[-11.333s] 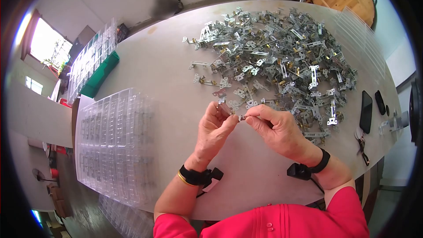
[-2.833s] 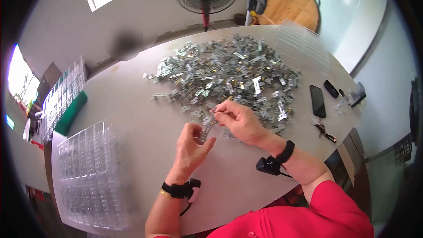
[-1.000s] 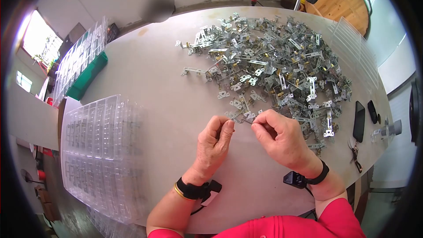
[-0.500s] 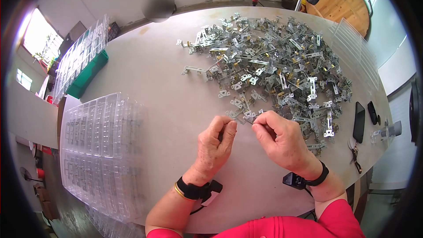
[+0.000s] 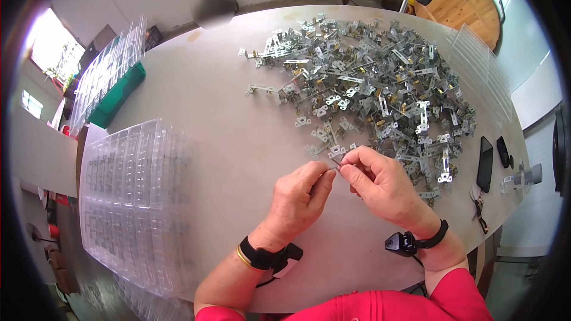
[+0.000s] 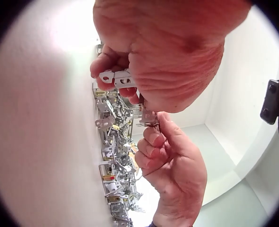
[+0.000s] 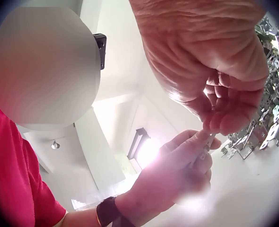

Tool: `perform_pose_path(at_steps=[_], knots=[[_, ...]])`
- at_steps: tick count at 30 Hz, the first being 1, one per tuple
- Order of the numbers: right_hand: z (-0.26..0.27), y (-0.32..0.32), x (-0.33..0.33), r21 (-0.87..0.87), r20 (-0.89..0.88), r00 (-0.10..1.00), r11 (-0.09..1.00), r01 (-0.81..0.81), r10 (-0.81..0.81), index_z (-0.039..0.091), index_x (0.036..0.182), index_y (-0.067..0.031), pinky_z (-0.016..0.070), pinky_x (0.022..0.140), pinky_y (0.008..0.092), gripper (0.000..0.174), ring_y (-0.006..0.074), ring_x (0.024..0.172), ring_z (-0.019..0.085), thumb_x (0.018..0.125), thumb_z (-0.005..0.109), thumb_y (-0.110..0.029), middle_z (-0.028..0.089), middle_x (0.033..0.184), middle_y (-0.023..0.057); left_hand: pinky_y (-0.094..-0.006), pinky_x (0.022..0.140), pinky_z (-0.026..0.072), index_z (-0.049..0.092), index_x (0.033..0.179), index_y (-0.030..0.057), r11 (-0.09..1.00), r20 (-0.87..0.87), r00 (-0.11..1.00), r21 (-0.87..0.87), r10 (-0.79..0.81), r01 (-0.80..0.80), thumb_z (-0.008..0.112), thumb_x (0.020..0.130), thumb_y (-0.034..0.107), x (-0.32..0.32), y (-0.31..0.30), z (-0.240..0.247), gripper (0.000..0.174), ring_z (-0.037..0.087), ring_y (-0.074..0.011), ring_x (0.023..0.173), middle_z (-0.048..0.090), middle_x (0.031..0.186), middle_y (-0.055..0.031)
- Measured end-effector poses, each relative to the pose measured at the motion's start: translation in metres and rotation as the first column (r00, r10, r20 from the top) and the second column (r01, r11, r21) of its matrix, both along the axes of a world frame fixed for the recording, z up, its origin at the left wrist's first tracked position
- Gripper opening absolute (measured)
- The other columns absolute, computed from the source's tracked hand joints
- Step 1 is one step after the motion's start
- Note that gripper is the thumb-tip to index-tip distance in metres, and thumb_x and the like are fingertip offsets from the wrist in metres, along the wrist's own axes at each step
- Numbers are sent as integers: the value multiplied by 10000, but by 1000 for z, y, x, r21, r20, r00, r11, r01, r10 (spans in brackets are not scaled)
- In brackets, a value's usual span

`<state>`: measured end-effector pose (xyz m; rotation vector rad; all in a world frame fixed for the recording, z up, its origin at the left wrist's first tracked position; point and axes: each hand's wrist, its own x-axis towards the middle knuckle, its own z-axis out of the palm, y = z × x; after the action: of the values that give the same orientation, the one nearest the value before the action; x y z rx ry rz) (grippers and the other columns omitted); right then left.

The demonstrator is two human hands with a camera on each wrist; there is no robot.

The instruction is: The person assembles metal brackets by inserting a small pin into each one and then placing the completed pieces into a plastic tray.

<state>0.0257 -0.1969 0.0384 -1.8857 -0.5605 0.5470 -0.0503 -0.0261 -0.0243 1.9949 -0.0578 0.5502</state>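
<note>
My left hand [image 5: 299, 201] curls round a silver metal bracket [image 6: 123, 79]. One holed end of it sticks out between the fingers, and its other end [image 6: 149, 117] shows past the palm. My right hand [image 5: 380, 187] meets it there, thumb and forefinger pinching a small thin dark metal piece [image 5: 336, 163] right at that end. In the right wrist view the fingertips of both hands come together over the bracket, which is mostly hidden in the left palm. Just beyond the hands lies a big pile of similar metal brackets [image 5: 380, 83], some with brass-coloured parts.
Stacked clear plastic trays [image 5: 134, 202] stand at the left. Behind them is a green bin [image 5: 122, 98] with more clear trays on it. At the right lie a phone [image 5: 485, 163], pliers [image 5: 479, 209] and a clear ribbed sheet [image 5: 479, 71]. Wrist camera cables run near the table edge.
At 2.8 s ago the right hand was at the pile's edge, the left fingers spread. Over the last second the left hand has moved right, bringing its fingertips to the right hand's.
</note>
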Motion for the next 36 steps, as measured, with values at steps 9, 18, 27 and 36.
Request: perform_pose_path(at_steps=[9,18,27,36], knots=[[-2,-1,3,162,280,956,986,47,-92,636,1009,-40,452,642,238,56,69,701,518,990,635,-93,575,874,3,-284,548,464,657,976,29,975,49,982,138,-182,174,657,973,71,-1,-3,3,43,569,-139,581,591,721,-62],[12,-3,0,225,49,994,971,86,-99,623,1040,-35,439,598,204,82,20,685,530,1022,619,-115,617,796,-38,-251,472,374,624,1013,11,621,-317,921,-776,-228,-113,545,1065,277,4,21,13,283,501,-111,512,497,655,0],[4,-1,-2,75,153,985,995,73,-84,627,1043,-9,457,583,252,86,59,646,548,973,632,-60,654,753,38,-256,467,361,616,1025,21,556,-295,920,-824,-259,-108,553,1063,279,4,22,10,268,503,-118,508,498,654,-3],[4,-1,-3,50,214,974,997,67,-76,626,1031,-14,447,550,275,90,92,596,553,961,643,-67,642,713,76,-256,464,358,614,1019,26,561,-302,913,-821,-274,-104,553,1063,282,2,19,13,268,497,-117,505,495,650,-3]])
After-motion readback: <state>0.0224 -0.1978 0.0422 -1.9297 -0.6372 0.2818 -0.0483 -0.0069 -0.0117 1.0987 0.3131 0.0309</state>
